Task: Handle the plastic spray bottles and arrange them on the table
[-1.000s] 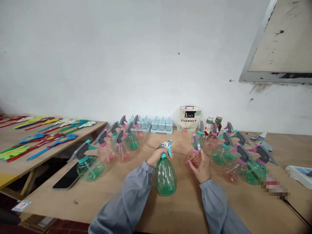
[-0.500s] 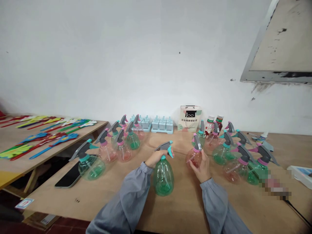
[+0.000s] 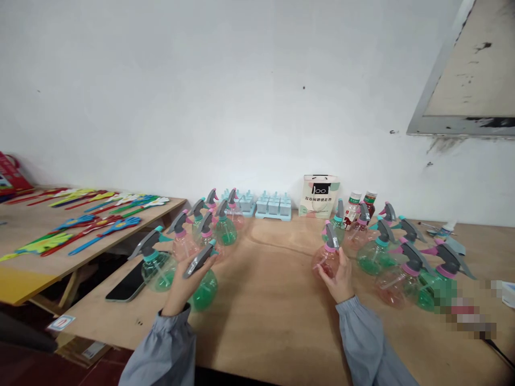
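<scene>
Two in my grasp, fourteen standing!
Head view: my left hand (image 3: 185,280) wraps the green sprayer's (image 3: 206,292) neck, nearer the left row; my right hand (image 3: 341,280) curls, part-open, around the pink sprayer (image 3: 324,260). Neither's released yet. Seven other sprayers (image 3: 226,232) left, seven right: sixteen altogether. Two blue trays (image 3: 273,217), one bag (image 3: 319,203).

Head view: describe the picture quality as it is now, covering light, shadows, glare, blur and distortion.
Head view: soft, fairly even light on the wall; a soft shadow on the table beside the left hand; pale glare on the pink bottle's sprayer; small print on the bag too soft to read; wide-angle stretch towards the edges; a pixelated patch hides something near the cable.
</scene>
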A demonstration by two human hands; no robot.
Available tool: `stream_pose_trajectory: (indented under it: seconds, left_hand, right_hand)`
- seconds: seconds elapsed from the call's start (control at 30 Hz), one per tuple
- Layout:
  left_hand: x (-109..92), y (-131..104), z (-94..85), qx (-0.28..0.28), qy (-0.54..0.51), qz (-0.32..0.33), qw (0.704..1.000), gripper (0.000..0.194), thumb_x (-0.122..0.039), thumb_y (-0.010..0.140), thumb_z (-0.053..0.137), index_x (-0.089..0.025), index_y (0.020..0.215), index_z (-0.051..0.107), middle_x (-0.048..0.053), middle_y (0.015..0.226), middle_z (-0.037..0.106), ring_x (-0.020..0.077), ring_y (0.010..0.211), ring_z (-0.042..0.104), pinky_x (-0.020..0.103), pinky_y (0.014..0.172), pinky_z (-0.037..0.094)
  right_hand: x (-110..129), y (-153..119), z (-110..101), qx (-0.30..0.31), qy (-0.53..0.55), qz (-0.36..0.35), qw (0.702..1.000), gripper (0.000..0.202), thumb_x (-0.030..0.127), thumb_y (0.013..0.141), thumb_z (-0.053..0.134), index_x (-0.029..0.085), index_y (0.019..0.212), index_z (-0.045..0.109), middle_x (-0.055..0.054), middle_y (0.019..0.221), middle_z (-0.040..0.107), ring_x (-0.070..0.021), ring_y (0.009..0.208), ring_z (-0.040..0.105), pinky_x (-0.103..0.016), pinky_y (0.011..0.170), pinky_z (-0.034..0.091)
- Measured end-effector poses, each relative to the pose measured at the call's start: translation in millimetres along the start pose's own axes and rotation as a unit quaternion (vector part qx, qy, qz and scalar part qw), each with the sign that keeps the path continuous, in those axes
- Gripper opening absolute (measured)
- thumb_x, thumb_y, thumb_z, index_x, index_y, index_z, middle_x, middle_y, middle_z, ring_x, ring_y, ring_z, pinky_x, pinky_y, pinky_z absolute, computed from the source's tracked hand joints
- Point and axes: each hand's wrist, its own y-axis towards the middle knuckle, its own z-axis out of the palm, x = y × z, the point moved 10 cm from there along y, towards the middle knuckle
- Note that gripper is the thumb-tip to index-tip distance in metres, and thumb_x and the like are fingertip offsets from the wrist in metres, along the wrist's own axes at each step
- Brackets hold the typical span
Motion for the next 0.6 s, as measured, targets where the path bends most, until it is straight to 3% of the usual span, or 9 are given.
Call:
stream_pose_trajectory:
  seconds: [0.1, 0.17, 0.27, 0.4, 0.6]
  left_hand:
    - [11.6, 3.4, -14.7, -0.056, 0.012, -0.01, 0.998, 0.046, -0.058, 0.063, 0.075, -0.015, 0.079, 0.074, 0.001, 0.066, 0.066, 0.0204, 0.067, 0.063, 0.029, 0.062, 0.053]
    - [14.3, 0.7, -20.0, -0.091, 0.022, -0.001, 0.996, 0.049, -0.059, 0.064, 0.075, -0.015, 0.086, 0.074, 0.003, 0.072, 0.068, 0.0214, 0.072, 0.064, 0.031, 0.068, 0.054]
    - [19.9, -11.4, -20.9, -0.122, 0.062, 0.019, 0.99, 0.052, -0.061, 0.068, 0.071, -0.016, 0.095, 0.072, 0.007, 0.083, 0.072, 0.0259, 0.082, 0.067, 0.039, 0.08, 0.055]
    - [36.5, -31.9, -21.8, -0.173, 0.111, 0.012, 0.979, 0.05, -0.064, 0.073, 0.064, -0.017, 0.09, 0.067, 0.01, 0.084, 0.07, 0.0316, 0.088, 0.067, 0.048, 0.085, 0.053]
    - [31.5, -35.7, -29.7, -0.271, 0.164, 0.082, 0.945, 0.056, -0.063, 0.072, 0.065, -0.013, 0.098, 0.064, 0.012, 0.093, 0.061, 0.0345, 0.104, 0.059, 0.052, 0.096, 0.048]
  right_hand:
    - [-2.1, -0.4, 1.1, 0.003, 0.004, 0.009, 1.0, 0.086, 0.045, 0.09, 0.062, 0.02, 0.156, 0.015, -0.019, 0.131, 0.052, -0.0328, 0.116, 0.055, -0.055, 0.093, 0.051]
    - [-3.0, -1.0, 1.6, 0.004, 0.005, 0.011, 1.0, 0.085, 0.046, 0.09, 0.062, 0.02, 0.156, 0.016, -0.019, 0.131, 0.052, -0.0327, 0.115, 0.056, -0.055, 0.094, 0.05]
    - [-4.2, -1.6, 2.3, 0.007, 0.006, 0.016, 1.0, 0.084, 0.046, 0.09, 0.062, 0.02, 0.156, 0.016, -0.019, 0.131, 0.052, -0.0329, 0.115, 0.056, -0.056, 0.094, 0.05]
    - [-4.9, -1.2, 1.4, 0.006, 0.014, 0.024, 1.0, 0.084, 0.047, 0.089, 0.062, 0.02, 0.155, 0.018, -0.018, 0.127, 0.054, -0.0332, 0.114, 0.056, -0.056, 0.092, 0.051]
    - [-4.7, -0.4, -0.2, -0.003, 0.02, 0.03, 0.999, 0.081, 0.048, 0.089, 0.062, 0.019, 0.154, 0.021, -0.018, 0.125, 0.054, -0.0326, 0.112, 0.057, -0.056, 0.091, 0.052]
